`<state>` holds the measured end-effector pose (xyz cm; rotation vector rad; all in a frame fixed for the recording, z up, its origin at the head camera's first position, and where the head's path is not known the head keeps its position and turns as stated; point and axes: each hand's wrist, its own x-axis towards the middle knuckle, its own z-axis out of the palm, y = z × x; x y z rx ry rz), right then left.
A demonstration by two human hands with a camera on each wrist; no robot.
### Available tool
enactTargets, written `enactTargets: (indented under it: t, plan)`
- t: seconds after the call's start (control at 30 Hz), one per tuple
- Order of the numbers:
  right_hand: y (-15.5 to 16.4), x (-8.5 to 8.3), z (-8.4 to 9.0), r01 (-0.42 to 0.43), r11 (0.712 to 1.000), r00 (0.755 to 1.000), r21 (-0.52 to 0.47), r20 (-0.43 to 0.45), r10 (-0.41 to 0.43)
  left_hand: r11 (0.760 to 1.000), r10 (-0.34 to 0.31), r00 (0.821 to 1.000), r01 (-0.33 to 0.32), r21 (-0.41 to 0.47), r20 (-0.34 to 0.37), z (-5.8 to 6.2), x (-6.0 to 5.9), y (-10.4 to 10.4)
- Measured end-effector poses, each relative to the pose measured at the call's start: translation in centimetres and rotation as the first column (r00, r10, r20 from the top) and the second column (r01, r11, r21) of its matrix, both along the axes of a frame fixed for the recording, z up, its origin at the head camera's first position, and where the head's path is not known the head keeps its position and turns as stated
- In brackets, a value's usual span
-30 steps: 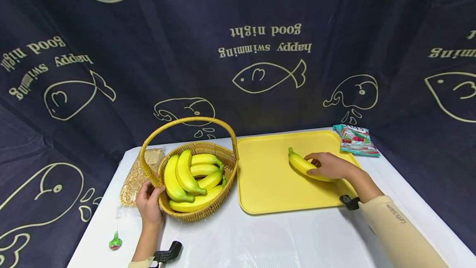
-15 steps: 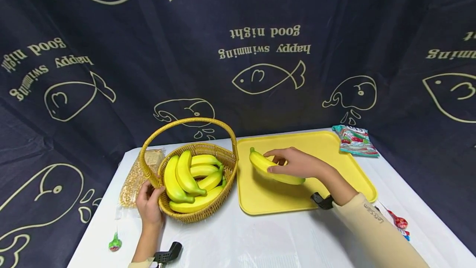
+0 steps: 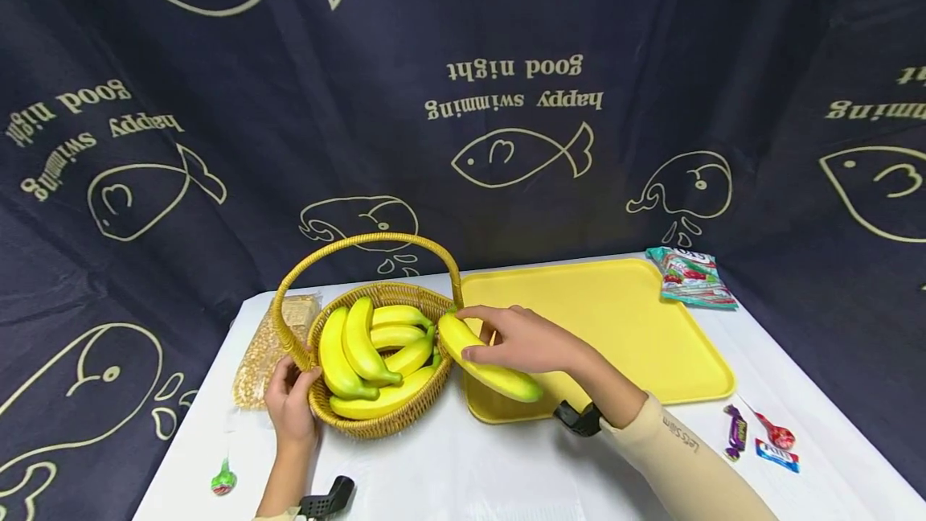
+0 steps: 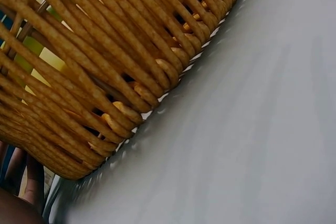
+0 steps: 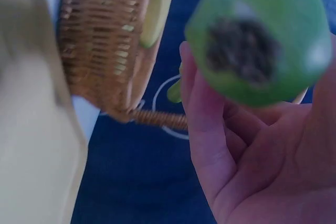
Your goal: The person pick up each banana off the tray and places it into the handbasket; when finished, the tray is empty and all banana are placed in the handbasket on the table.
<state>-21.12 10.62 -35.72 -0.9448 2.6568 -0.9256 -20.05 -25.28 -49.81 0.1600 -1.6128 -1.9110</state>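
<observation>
A woven wicker basket (image 3: 374, 427) with a tall arched handle (image 3: 376, 239) stands on the left of the table. Several yellow bananas (image 3: 362, 344) with green ends lie piled inside it. My left hand (image 3: 292, 408) grips the basket's left rim near the foot of the handle. With thumb and fingers, my right hand (image 3: 528, 340) holds another banana (image 3: 510, 383) over the basket's right rim and the tray's left edge. Up close in the right wrist view, this banana's green, dark-tipped end (image 5: 252, 40) hides part of the hand. Wickerwork (image 4: 115, 51) fills much of the left wrist view.
Right of the basket lies a yellow tray (image 3: 615, 296). A teal snack bag (image 3: 692, 277) sits beyond its far right corner. Wrapped sweets (image 3: 777, 453) lie at the right, a green lollipop (image 3: 223, 479) at front left, and a bag of kernels (image 3: 260, 360) behind my left hand.
My right hand has lifted the banana off the tray and carried it left to the basket's right rim. Sweets at the right have come into sight. My left hand has stayed on the basket.
</observation>
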Motion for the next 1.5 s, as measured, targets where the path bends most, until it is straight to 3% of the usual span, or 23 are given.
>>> enactTargets:
  t: [0.17, 0.4, 0.57, 0.77, 0.9, 1.23, 1.5]
  plan:
    - [-2.0, -0.7, 0.9, -0.021, 1.000, 0.999, 0.013, -0.024, 0.021, 1.000, 0.002, 1.000, -0.002, 0.008, -0.012, 0.2, -0.2, 0.0]
    - [-6.0, -3.1, 1.8, 0.007, 0.999, 0.999, 0.044, -0.049, -0.005, 1.000, 0.012, 1.000, -0.012, 0.011, -0.013, 0.2, 0.1, 0.1]
    - [-8.8, -4.7, 2.4, 0.025, 0.996, 1.000, 0.084, -0.013, -0.024, 1.000, 0.003, 1.000, -0.002, 0.024, -0.026, 0.1, 0.1, 0.1]
    - [-11.6, -6.4, 2.1, 0.042, 0.986, 0.998, 0.164, 0.029, -0.047, 0.999, 0.002, 0.999, -0.001, 0.032, -0.046, 0.2, -0.1, 0.1]
    - [-12.9, -7.2, 1.3, 0.076, 0.967, 0.997, 0.244, 0.006, -0.080, 1.000, 0.004, 0.999, -0.003, 0.031, -0.045, 0.1, -0.3, 0.1]
    - [-15.2, -7.4, 0.5, 0.182, 0.940, 0.972, 0.288, 0.094, -0.217, 1.000, 0.015, 0.999, -0.015, 0.018, -0.031, 0.3, -0.2, 0.0]
    - [-16.3, -7.2, -0.6, 0.203, 0.927, 0.960, 0.317, 0.120, -0.252, 1.000, 0.009, 0.999, -0.009, 0.018, -0.035, 0.0, -0.2, 0.1]
